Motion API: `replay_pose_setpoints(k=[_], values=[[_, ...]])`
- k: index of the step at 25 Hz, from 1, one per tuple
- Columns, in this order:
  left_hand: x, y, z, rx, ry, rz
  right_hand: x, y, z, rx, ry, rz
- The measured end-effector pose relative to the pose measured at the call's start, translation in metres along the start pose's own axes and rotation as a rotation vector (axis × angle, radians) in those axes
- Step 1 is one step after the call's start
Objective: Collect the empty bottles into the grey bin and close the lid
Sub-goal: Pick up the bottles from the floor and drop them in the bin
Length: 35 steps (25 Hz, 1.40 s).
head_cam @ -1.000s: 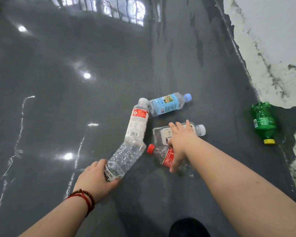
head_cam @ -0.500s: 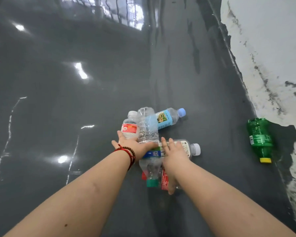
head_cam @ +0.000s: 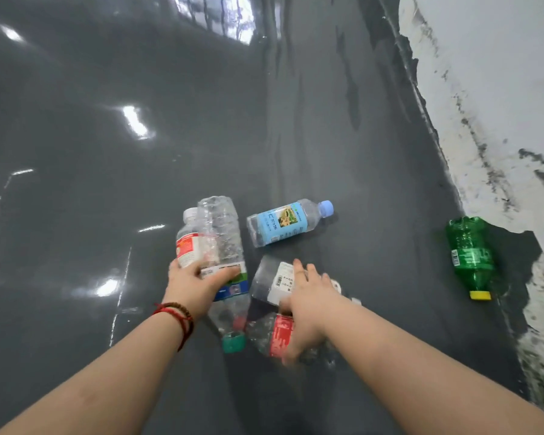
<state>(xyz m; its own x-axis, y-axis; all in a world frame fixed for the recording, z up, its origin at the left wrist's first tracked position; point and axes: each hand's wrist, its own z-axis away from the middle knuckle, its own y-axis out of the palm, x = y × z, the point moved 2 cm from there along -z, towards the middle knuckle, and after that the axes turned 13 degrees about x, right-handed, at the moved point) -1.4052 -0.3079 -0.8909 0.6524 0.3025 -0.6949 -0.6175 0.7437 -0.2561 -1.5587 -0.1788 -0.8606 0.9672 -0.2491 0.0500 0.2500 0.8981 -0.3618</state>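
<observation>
Both hands (head_cam: 308,304) seemingly clutching bottles (head_cam: 222,246), forearms outstretched.

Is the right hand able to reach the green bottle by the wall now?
Probably not yet: the right hand already grips two bottles, and the green bottle lies apart to its right. The floor between them is bare.

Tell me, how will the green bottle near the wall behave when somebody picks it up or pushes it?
The green bottle lies on its side on the glossy floor, so a push would probably roll it. It looks empty, thus probably light, and its thin plastic may dent under a firm grip.
</observation>
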Motion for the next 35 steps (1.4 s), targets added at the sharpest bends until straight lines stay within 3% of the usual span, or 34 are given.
replay_pose_setpoints(k=[2,5,7,10,16,21,25,28,32,35], values=[[0.026,-0.025,0.014,-0.031,-0.025,-0.110,0.001,0.009,0.005,0.050,-0.059,-0.316],[0.052,-0.035,0.038,-0.047,-0.088,-0.473,-0.003,0.016,0.010,0.042,-0.153,-0.795],[0.055,-0.025,0.050,-0.055,-0.146,-0.706,0.000,0.019,0.009,0.019,-0.172,-0.856],[0.048,-0.006,0.053,-0.043,-0.239,-0.867,0.004,0.019,0.006,-0.026,-0.184,-0.885],[0.045,0.033,0.059,-0.077,-0.234,-0.840,0.026,0.045,0.007,-0.116,-0.511,-1.543],[0.048,0.028,0.097,0.011,-0.199,-0.605,0.058,0.073,0.049,-0.129,-0.587,-1.721],[0.039,-0.012,0.198,-0.007,-0.196,-0.548,0.111,0.073,0.138,-0.037,-0.590,-1.685],[-0.004,-0.054,0.298,-0.003,-0.218,-0.484,0.148,0.055,0.240,-0.018,-0.608,-1.640],[-0.104,-0.104,0.441,0.008,-0.114,-0.437,0.176,0.021,0.416,-0.116,-0.657,-1.595],[-0.200,-0.127,0.586,0.030,0.071,-0.428,0.194,0.014,0.590,-0.307,-0.680,-1.602]])
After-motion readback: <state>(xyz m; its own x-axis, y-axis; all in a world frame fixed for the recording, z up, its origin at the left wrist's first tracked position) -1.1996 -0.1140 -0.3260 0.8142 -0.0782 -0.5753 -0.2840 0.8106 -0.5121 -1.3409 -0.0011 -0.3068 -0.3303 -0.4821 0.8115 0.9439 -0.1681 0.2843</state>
